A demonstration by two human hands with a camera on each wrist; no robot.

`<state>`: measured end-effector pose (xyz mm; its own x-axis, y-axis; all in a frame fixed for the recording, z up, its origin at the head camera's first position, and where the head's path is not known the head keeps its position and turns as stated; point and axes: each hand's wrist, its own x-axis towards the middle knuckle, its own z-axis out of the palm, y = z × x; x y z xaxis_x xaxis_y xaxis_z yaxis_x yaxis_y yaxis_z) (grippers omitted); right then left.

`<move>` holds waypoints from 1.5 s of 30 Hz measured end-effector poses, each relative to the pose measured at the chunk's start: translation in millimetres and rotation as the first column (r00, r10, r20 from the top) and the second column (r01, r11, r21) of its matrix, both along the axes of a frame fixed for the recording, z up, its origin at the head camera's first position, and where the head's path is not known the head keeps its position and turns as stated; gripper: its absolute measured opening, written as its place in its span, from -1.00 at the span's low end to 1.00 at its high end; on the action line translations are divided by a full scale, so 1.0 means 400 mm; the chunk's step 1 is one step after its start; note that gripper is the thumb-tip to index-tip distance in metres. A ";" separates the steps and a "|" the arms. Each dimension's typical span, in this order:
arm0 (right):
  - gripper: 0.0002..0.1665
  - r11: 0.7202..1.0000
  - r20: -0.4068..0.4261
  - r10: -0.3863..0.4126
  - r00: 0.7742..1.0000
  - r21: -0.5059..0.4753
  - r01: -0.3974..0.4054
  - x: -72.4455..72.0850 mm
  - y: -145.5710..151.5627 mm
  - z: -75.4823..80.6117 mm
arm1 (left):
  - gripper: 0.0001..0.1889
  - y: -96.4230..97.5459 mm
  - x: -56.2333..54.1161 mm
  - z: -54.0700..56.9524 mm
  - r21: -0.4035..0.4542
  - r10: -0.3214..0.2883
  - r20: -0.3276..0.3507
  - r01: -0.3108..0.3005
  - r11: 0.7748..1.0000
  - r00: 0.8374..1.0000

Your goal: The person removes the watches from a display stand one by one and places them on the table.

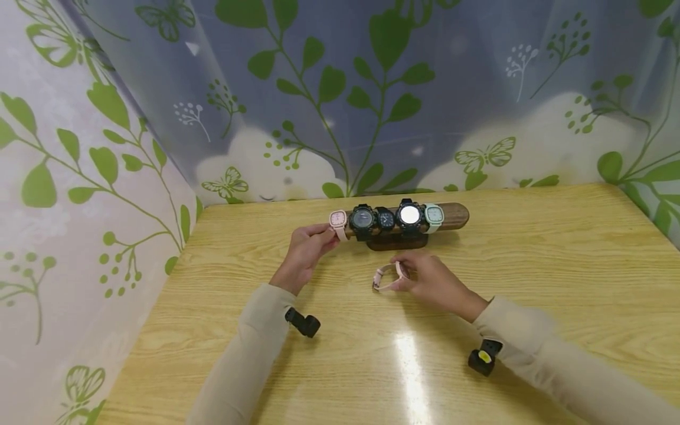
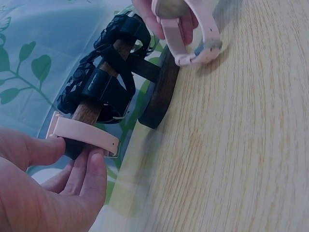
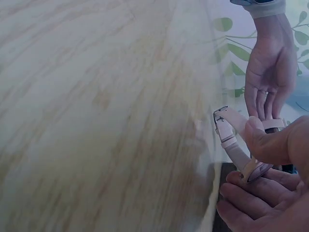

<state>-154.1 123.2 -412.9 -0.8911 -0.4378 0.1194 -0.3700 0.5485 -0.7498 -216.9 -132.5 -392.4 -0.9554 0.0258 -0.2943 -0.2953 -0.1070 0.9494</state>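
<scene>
Pinching a pink wristwatch, the right hand leaves the strap beyond its fingertips. The left hand pinches the watch stand.

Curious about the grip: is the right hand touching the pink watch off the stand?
Touching: the right wrist view shows the right hand pinching the pink watch between thumb and fingers.

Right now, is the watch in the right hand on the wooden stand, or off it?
Off: the right hand holds the pink watch in front of the wooden stand, apart from it.
</scene>
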 end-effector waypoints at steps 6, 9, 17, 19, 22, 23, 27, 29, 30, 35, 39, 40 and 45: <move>-0.52 0.999 0.004 -0.023 1.000 0.041 0.023 -0.006 -0.013 -0.009 | -0.59 0.001 0.002 0.000 0.002 -0.002 -0.003 0.002 1.000 1.000; -0.50 0.998 0.002 -0.037 0.999 0.059 0.037 -0.011 -0.018 -0.006 | -0.59 0.001 0.002 0.000 0.000 0.001 -0.004 -0.001 1.000 1.000; -0.44 0.993 -0.009 -0.056 0.998 0.102 0.056 -0.017 -0.030 -0.008 | -0.60 0.000 -0.004 -0.006 -0.003 0.004 0.000 -0.004 1.000 1.000; -0.44 0.992 -0.014 -0.054 0.998 0.112 0.055 -0.018 -0.033 -0.011 | -0.60 0.000 -0.004 -0.007 -0.002 0.007 -0.001 -0.007 1.000 1.000; -0.44 0.991 -0.028 -0.041 0.999 0.124 0.044 -0.021 -0.036 -0.016 | -0.60 0.000 -0.003 -0.007 -0.001 0.009 -0.002 -0.009 1.000 1.000; -0.44 0.991 -0.026 -0.041 0.999 0.126 0.044 -0.021 -0.037 -0.017 | -0.60 0.000 -0.003 -0.006 -0.002 0.009 -0.004 -0.009 1.000 1.000; -0.42 0.990 -0.022 -0.045 0.999 0.134 0.047 -0.019 -0.040 -0.016 | -0.60 0.000 0.001 -0.004 -0.004 0.000 -0.012 0.000 1.000 1.000; -0.41 0.989 -0.019 -0.049 0.999 0.140 0.051 -0.018 -0.041 -0.014 | -0.60 0.001 0.002 -0.002 -0.004 -0.002 -0.015 0.002 1.000 1.000; -0.40 0.988 -0.016 -0.051 0.999 0.142 0.053 -0.017 -0.041 -0.014 | -0.60 0.001 0.003 -0.002 -0.002 -0.003 -0.016 0.003 1.000 1.000; -0.37 0.986 -0.013 -0.059 0.998 0.153 0.060 -0.016 -0.042 -0.012 | -0.59 0.002 0.002 -0.001 0.001 -0.005 -0.017 0.005 1.000 1.000; -0.35 0.983 -0.021 -0.058 0.998 0.171 0.061 -0.015 -0.039 -0.008 | -0.59 0.001 0.002 -0.001 0.001 -0.007 -0.014 0.007 1.000 1.000; -0.35 0.983 -0.021 -0.058 0.998 0.172 0.061 -0.013 -0.037 -0.006 | -0.59 0.001 0.003 -0.001 0.001 -0.007 -0.014 0.007 1.000 1.000; -0.31 0.983 -0.019 -0.063 0.998 0.172 0.065 -0.005 -0.018 0.003 | -0.59 0.001 0.004 0.000 -0.004 0.002 -0.016 -0.002 1.000 1.000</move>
<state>-155.9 116.1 -411.8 -0.9167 -0.3953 0.0593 -0.3396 0.6920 -0.6371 -215.2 -132.1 -392.5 -0.9600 0.0231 -0.2791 -0.2800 -0.1038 0.9544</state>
